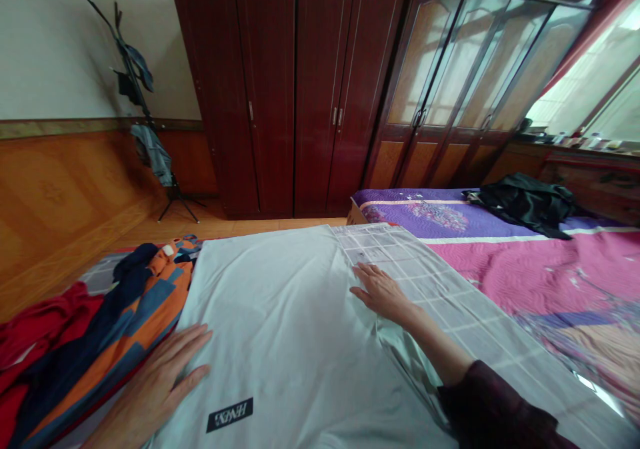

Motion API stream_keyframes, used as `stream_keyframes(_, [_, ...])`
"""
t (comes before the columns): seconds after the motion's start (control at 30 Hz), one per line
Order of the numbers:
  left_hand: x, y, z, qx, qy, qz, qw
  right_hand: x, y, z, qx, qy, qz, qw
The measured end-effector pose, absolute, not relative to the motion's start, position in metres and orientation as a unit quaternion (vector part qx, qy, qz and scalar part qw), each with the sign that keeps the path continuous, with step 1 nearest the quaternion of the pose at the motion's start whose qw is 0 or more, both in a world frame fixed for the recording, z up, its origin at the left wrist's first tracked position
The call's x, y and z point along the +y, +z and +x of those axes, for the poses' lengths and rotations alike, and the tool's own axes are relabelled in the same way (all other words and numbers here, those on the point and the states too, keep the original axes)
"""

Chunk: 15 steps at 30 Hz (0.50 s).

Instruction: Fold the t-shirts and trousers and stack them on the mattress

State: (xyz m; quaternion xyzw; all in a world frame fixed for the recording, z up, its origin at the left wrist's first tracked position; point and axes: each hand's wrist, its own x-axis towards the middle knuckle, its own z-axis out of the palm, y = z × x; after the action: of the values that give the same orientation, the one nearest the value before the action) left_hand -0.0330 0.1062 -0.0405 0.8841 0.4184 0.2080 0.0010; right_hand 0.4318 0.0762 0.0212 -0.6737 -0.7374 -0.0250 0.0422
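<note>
A pale mint-green garment (280,316) lies spread on a surface covered with a grey checked cloth (440,289). Its black label with white letters (230,415) shows near the bottom. My left hand (163,379) rests flat at the garment's left edge, fingers outstretched, holding nothing. On its right edge lies my right hand (383,291), palm down with fingers apart, also holding nothing. Below my right forearm the fabric is bunched into folds.
Orange-and-blue clothing (155,309) and a red garment (55,319) are piled at the left. A bed with a purple and pink cover (480,256) stands at the right, a black garment (530,202) on it. Behind are dark red wardrobes (325,89) and a coat stand (133,76).
</note>
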Motion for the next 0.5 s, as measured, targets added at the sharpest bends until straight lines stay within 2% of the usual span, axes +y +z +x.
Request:
stream_keyframes(0.13, [0.101, -0.034, -0.029, 0.412, 0.215, 0.886, 0.008, 0.105, 0.022, 0.430, -0.758, -0.002, -0.653, 0.019])
stream_keyframes(0.5, [0.104, -0.033, -0.030, 0.483, 0.221, 0.846, 0.047, 0.147, 0.017, 0.433, -0.704, -0.024, -0.709, -0.028])
